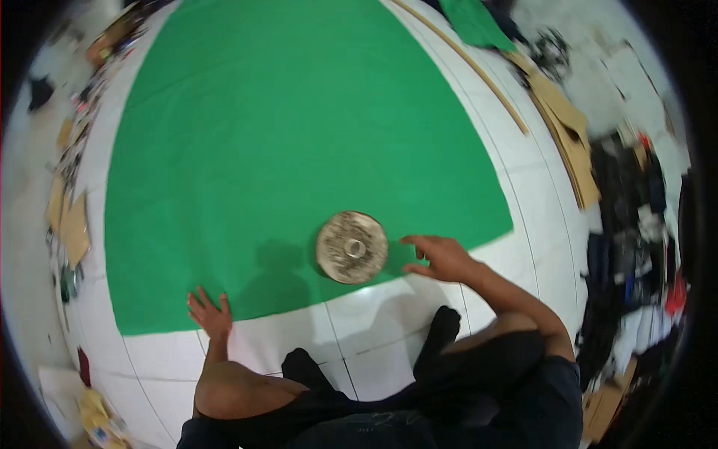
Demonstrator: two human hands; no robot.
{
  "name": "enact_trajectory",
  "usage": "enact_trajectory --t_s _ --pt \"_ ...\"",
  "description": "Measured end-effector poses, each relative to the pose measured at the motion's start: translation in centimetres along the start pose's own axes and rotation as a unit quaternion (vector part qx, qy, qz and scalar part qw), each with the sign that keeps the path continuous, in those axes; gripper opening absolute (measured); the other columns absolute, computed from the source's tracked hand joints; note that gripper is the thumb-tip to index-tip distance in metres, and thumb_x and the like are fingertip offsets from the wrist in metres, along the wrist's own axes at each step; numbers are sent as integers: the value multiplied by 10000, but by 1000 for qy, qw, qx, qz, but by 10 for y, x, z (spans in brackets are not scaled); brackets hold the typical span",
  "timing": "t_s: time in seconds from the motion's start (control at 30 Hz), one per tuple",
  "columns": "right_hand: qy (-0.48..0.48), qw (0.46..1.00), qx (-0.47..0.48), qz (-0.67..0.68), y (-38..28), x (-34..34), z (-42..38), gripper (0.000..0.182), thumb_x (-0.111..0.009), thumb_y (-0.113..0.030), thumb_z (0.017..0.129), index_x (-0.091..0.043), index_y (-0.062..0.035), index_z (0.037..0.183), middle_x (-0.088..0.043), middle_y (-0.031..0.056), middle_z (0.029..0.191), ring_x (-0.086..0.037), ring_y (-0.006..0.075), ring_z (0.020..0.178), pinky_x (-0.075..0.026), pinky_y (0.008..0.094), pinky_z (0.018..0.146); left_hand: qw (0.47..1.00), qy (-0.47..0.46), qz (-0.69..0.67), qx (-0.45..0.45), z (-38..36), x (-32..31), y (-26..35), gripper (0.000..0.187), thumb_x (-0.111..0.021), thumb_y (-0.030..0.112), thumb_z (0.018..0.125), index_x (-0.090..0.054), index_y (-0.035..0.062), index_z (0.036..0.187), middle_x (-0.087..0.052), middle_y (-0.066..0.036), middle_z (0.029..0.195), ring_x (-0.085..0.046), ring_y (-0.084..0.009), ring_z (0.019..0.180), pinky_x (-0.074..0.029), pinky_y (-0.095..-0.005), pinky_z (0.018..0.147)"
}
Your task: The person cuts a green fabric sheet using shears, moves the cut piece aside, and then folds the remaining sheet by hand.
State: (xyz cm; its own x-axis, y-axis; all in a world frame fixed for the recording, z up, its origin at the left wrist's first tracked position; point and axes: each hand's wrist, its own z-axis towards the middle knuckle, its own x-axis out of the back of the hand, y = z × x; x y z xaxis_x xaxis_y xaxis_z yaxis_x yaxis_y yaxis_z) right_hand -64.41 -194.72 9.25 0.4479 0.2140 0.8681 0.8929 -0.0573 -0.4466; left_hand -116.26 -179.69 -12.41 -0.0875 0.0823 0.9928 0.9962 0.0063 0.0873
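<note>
A large green cloth [284,135] lies spread over the tiled floor in front of me. On it, close to the near edge, rests a round, brownish disc [336,258] with a pale ring at its centre. My left hand [212,314] is at the cloth's near left edge, fingers spread and holding nothing. To the right of the disc is my right hand [440,258], its thumb and forefinger apart and pointing towards the disc, with a small gap between. Nothing shows in its fingers.
White floor tiles [389,367] border the cloth, with my feet in dark socks on them. A long curved strip [479,71] lies along the right edge. Brown cardboard [565,131] and piled dark items [628,224] line the right; scraps of cardboard [75,228] lie left.
</note>
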Motion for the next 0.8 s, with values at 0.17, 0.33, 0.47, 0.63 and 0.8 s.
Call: enact_trajectory --t_s 0.17,0.33,0.47,0.63,0.8 --pt "59 954 -283 85 138 -31 -93 502 -658 -429 831 -587 -51 1153 -679 159 909 -653 315 860 -508 413 760 998 -17 -63 -12 41 12 -26 669 -629 402 852 -407 18 1353 -382 -272 1361 -379 -409 1258 -325 -485 1039" --pt "193 873 -438 97 270 -78 -158 516 -654 -444 824 -618 4 1077 -671 199 910 -654 317 837 -505 397 753 953 175 -226 -104 115 83 31 398 -630 230 888 -551 0 1204 -517 -203 1212 -529 -317 1081 -463 -394 890" --pt "338 783 -509 115 323 -78 -166 533 -649 -459 818 -619 -17 1114 -653 239 994 -632 373 946 -495 428 841 939 134 -248 -198 121 191 162 323 -605 205 914 -575 11 1170 -583 -122 1134 -582 -226 964 -485 -342 799" --pt "380 750 -532 102 357 -65 -148 568 -662 -435 813 -567 -33 1203 -531 239 1219 -537 384 1108 -462 448 920 918 15 -226 -326 78 244 337 268 -609 187 914 -585 28 1129 -615 -75 1098 -583 -199 956 -477 -333 786" --pt "356 736 -559 139 387 -58 -142 598 -698 -412 787 -531 -84 1259 -471 207 1250 -468 389 1160 -454 465 930 873 -103 -131 -459 22 234 486 252 -644 156 858 -601 58 1086 -582 -95 1066 -603 -230 913 -498 -337 741"
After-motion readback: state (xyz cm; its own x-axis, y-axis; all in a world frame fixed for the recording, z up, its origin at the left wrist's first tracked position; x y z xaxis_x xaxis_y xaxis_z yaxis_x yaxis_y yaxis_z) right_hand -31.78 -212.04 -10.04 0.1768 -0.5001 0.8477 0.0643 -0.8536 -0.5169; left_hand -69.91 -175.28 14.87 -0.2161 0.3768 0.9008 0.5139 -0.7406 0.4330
